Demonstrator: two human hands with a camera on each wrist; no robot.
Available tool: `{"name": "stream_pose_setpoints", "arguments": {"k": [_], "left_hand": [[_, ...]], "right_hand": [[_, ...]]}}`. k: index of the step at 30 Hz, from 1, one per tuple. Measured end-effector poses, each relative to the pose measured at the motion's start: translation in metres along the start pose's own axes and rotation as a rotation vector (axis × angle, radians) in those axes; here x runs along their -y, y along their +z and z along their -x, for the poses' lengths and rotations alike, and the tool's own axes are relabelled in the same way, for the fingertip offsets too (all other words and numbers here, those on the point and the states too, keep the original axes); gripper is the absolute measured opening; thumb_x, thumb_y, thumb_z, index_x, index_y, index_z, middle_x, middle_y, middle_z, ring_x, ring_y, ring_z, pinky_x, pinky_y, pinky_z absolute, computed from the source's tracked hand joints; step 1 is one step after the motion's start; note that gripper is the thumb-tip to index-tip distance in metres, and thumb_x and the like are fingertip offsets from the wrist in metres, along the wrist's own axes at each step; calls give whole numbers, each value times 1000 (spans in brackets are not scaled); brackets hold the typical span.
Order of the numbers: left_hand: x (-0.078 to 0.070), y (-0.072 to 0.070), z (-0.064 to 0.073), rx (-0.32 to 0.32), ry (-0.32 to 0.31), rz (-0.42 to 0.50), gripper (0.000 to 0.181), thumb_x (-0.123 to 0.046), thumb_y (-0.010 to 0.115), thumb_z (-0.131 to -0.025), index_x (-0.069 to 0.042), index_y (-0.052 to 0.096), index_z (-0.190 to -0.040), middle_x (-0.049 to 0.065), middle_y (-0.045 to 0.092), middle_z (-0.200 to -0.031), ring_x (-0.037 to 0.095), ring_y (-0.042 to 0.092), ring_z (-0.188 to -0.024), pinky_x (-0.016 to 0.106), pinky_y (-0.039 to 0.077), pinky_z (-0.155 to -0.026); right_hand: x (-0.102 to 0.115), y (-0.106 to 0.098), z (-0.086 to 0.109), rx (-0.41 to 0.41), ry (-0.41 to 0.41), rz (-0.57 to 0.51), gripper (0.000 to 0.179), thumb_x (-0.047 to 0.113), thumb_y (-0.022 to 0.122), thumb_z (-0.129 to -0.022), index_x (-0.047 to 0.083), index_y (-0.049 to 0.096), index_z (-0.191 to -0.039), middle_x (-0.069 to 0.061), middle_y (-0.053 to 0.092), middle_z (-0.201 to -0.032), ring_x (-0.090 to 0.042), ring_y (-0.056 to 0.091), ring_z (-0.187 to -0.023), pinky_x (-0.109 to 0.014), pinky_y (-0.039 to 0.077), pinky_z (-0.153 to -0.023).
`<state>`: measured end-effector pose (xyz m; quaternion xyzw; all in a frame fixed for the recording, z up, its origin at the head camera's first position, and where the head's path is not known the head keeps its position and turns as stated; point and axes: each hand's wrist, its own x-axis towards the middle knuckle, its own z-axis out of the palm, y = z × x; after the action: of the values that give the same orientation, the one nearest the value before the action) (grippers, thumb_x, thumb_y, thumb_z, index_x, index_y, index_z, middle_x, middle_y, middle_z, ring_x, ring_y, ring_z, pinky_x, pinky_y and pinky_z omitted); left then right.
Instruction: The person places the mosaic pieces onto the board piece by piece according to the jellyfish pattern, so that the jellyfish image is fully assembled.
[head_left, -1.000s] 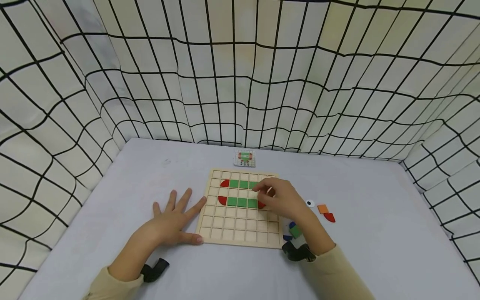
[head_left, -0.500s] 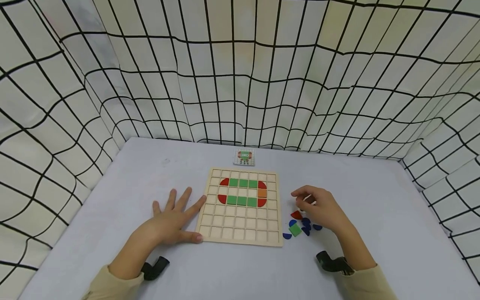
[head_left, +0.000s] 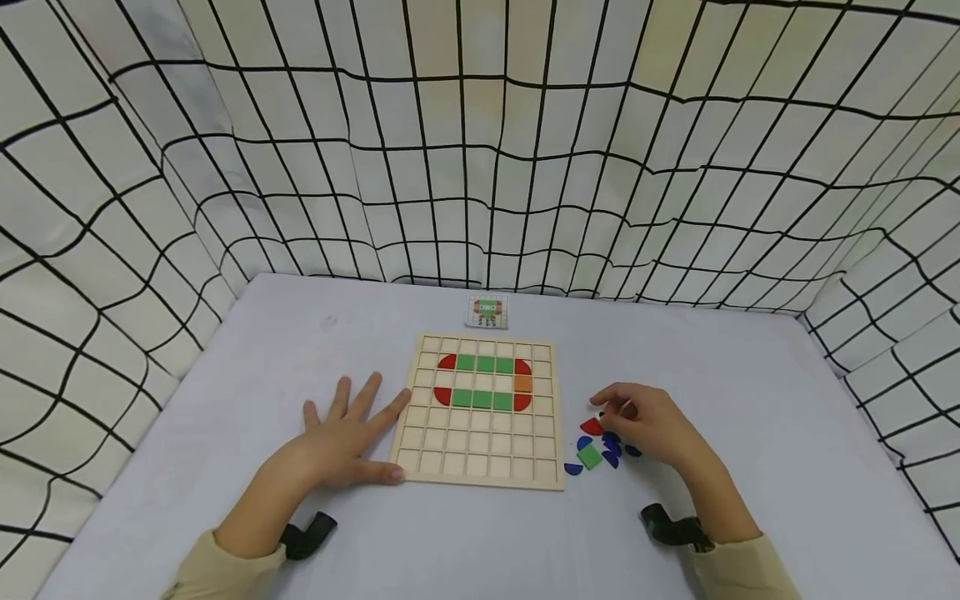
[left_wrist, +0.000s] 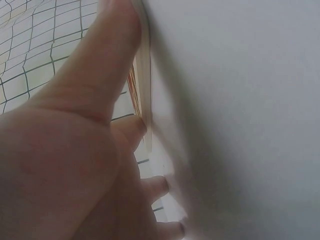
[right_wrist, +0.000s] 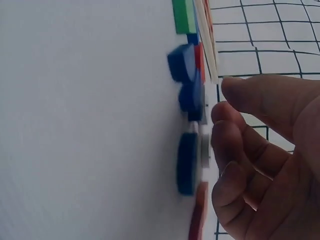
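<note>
My left hand (head_left: 341, 446) lies with fingers spread on the table, thumb and index fingertip at the left edge of the wooden grid board (head_left: 480, 468). In the left wrist view the thumb reaches the rim of the board (left_wrist: 143, 75). On the board stand two rows of green squares (head_left: 483, 364) with red quarter-circles at their ends, plus an orange square (head_left: 522, 383) between the right ends. My right hand (head_left: 648, 421) hovers over loose pieces, fingers loosely bent and nothing between them in the right wrist view. Below it are a red quarter-circle (head_left: 592, 427) and white discs (right_wrist: 205, 150).
Several blue half-circle pieces (head_left: 612, 447) and a green square piece (head_left: 589, 456) lie right of the board. A small picture card (head_left: 487, 312) is behind it. White walls with black netting (head_left: 480, 167) enclose the table.
My right hand has left the board and moved right to the loose pieces, then slightly lower. An orange square now shows on the board where the hand was. My left hand stays put.
</note>
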<state>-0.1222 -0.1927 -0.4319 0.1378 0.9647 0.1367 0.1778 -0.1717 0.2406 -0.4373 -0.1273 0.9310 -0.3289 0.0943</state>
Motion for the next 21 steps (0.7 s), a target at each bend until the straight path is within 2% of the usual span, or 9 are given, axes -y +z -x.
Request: {"name": "stream_pose_setpoints", "arguments": {"k": [3,7,13,17,21], "left_hand": [[1,0,0,-4,2,1,109,-73,69,-73,-28,21,-160,24,1,-166,60,-6,-145,87,-1,-97],[2,0,0,-3,4,11,110,-73,69,-73,-28,21,-160,24,1,-166,60,-7,-145,87,-2,-97],[1,-1,-1,-4,4,-1,110,-72,70,-73,-28,21,-160,24,1,-166,60,-6,-145,88,-1,-96],[0,-1,0,1,3,-6,110,-72,70,-73,-27,21,-160,24,1,-165,60,-6,-145,88,-1,-96],[0,-1,1,7,4,0,110,-72,69,-73,-27,21,-160,25,1,-165,61,-6,-145,88,-1,-96]], "right_hand": [[-5,-5,1,-34,10,92,21,14,68,-93,16,71,-113,2,64,-88,-17,58,-79,-29,51,-65],[-19,-20,6,-95,66,195,23,16,68,-93,14,70,-116,-1,66,-91,-18,59,-81,-30,50,-67],[-33,-39,13,-89,139,200,28,17,69,-92,12,69,-120,-5,67,-98,-23,63,-88,-35,53,-68],[-38,-39,14,-58,153,187,28,19,71,-91,12,69,-119,-5,66,-98,-22,62,-88,-36,52,-70],[-38,-36,13,-53,135,192,26,20,71,-92,14,71,-116,-6,64,-97,-22,58,-86,-32,49,-68]]}}
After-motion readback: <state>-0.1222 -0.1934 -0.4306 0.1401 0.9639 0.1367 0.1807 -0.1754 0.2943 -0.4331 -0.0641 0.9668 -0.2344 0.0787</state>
